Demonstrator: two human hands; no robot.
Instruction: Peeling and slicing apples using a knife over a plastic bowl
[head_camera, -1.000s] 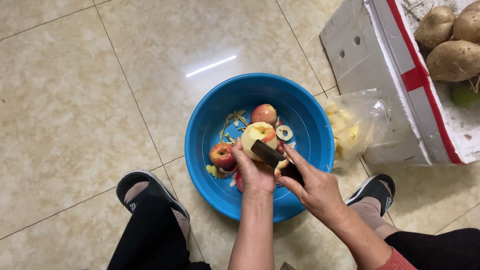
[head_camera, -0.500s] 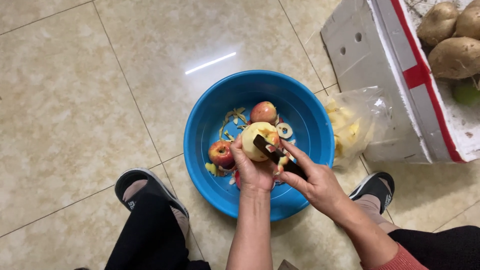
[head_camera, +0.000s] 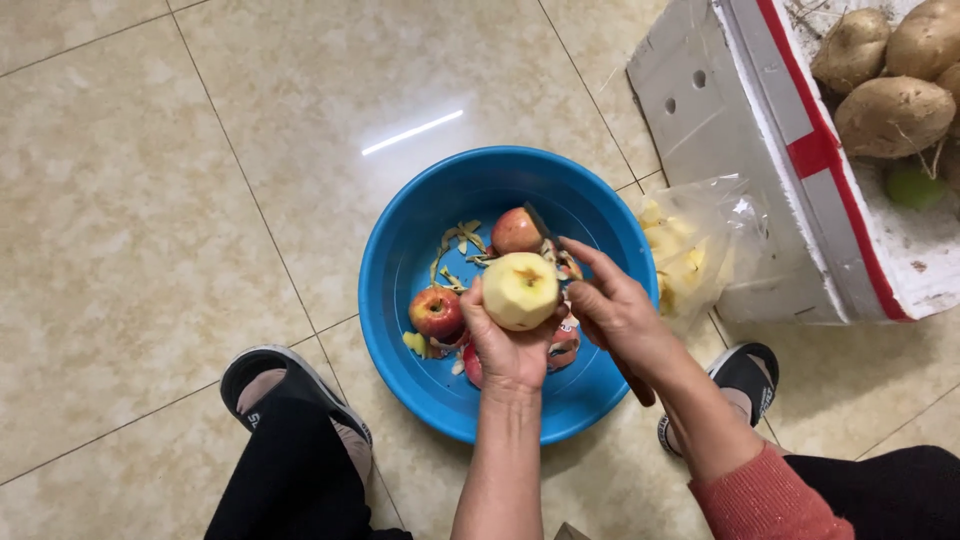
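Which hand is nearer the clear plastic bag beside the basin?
Right. The right hand is over the basin's bag-side edge, close to the plastic bag; the left hand holds the peeled apple farther in.

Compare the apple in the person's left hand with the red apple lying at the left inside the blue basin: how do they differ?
The held apple is peeled, pale yellow all over; the red apple keeps its red skin. The held apple is gripped in the left hand above the blue basin; the red apple lies on the basin floor among peel strips. The held apple looks slightly larger, being nearer the camera. Both are whole and round.

Tiled floor (head_camera: 150, 200) — blue basin (head_camera: 400, 260); box (head_camera: 760, 200)
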